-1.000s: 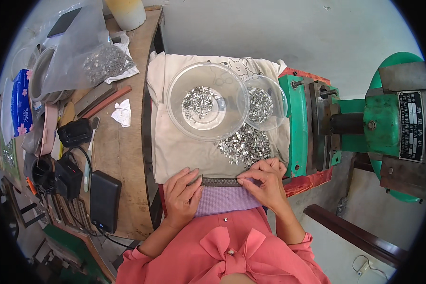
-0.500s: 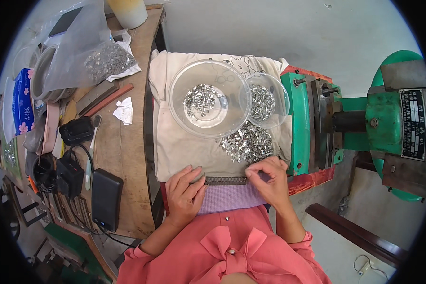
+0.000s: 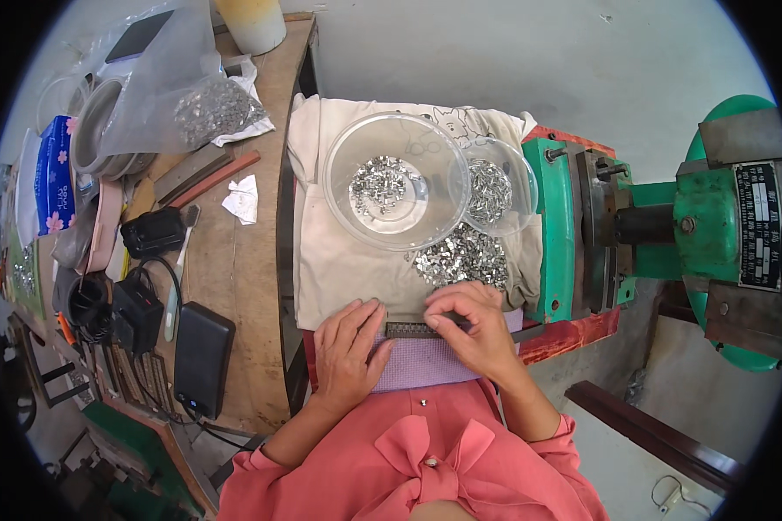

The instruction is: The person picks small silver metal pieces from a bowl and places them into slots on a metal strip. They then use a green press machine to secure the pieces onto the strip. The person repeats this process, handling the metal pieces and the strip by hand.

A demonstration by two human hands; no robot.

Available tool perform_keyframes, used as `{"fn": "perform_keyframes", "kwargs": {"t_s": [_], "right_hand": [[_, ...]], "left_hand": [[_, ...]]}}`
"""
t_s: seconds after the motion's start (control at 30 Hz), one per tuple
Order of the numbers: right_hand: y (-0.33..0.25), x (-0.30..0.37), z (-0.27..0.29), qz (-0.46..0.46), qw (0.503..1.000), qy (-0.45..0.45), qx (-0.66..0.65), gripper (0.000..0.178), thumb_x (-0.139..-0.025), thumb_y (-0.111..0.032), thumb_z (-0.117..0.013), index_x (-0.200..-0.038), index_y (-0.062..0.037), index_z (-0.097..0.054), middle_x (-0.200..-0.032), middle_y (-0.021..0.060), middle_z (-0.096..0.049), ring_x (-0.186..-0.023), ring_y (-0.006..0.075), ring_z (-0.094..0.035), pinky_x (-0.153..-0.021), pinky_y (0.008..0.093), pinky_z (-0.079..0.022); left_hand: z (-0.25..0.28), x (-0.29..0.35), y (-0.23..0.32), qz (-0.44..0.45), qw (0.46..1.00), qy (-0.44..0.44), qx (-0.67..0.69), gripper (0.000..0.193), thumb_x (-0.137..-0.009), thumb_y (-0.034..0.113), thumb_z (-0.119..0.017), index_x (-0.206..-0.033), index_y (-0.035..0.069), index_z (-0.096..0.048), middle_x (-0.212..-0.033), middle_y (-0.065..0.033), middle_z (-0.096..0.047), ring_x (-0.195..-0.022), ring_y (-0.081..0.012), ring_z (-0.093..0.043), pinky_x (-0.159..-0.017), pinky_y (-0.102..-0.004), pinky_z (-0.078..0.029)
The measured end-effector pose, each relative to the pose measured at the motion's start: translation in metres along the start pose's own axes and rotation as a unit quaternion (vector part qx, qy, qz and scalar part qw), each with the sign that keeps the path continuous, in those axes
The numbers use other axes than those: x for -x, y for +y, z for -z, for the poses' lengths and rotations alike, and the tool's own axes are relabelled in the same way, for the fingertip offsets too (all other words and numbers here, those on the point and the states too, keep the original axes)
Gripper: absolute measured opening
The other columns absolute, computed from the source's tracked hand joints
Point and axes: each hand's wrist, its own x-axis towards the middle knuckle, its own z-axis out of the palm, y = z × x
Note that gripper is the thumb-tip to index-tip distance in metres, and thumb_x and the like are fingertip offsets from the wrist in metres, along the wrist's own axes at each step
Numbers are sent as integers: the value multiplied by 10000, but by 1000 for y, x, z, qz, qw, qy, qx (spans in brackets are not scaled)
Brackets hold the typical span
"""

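A dark toothed metal strip (image 3: 408, 330) lies across a purple textured mat (image 3: 408, 369) in front of me. Over the strip's left end rests my left hand (image 3: 347, 349), its fingers stretched out. My right hand (image 3: 475, 328) is above the strip's right part, thumb and forefinger pinched at its upper edge. Whatever the fingertips hold is too small or hidden. Just beyond that hand is a heap of small shiny metal pieces (image 3: 462, 260) on a beige cloth (image 3: 339, 291). A large clear bowl (image 3: 334, 187) and a smaller clear bowl (image 3: 530, 195) hold more such pieces.
A green machine (image 3: 552, 260) with a metal vise stands at the right. On the wooden table (image 3: 252, 286) to the left are a black power bank (image 3: 204, 360), a charger, cables, a brush, a crumpled tissue (image 3: 241, 200) and a plastic bag of metal pieces (image 3: 217, 111).
My right hand has moved left along the strip, still pinched. My left hand's fingers lie flatter and closer together. The whole view has shifted slightly.
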Motion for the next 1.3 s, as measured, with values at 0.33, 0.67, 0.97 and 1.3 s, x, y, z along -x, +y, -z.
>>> {"fn": "perform_keyframes", "kwargs": {"t_s": [0.33,0.67,0.97,1.3], "right_hand": [[-8,-13,-27,36,996,-41,73,76,-827,-204,-769,-884,-162,-742,-1084,-24,-654,-1068,190,-535,-959,397,-273],[-7,-14,-26,53,994,-40,82,72,-812,-197,-766,-869,-155,-750,-1076,-11,-633,-1058,209,-525,-936,403,-289],[3,-11,3,24,996,-34,73,100,-816,-187,-776,-905,-143,-780,-990,-14,-672,-1020,198,-563,-943,379,-319],[-2,-10,-8,32,991,-41,120,129,-746,-237,-831,-843,-167,-781,-985,-36,-630,-1019,195,-511,-945,396,-281]], "left_hand": [[-2,3,-2,5,1000,27,10,371,-797,188,-780,-1134,80,-669,-1306,-68,-616,-1231,-295,-555,-1017,-428,-381],[-2,3,-2,1,999,21,24,282,-776,142,-785,-1022,60,-674,-1295,-111,-614,-1234,-344,-549,-1030,-444,-369],[-1,2,-2,4,999,21,24,279,-763,124,-793,-1009,63,-677,-1281,-107,-622,-1220,-343,-562,-1019,-436,-379],[-2,3,-3,5,1000,20,16,271,-772,137,-788,-1011,69,-682,-1276,-104,-625,-1218,-337,-565,-1020,-433,-378]]}}
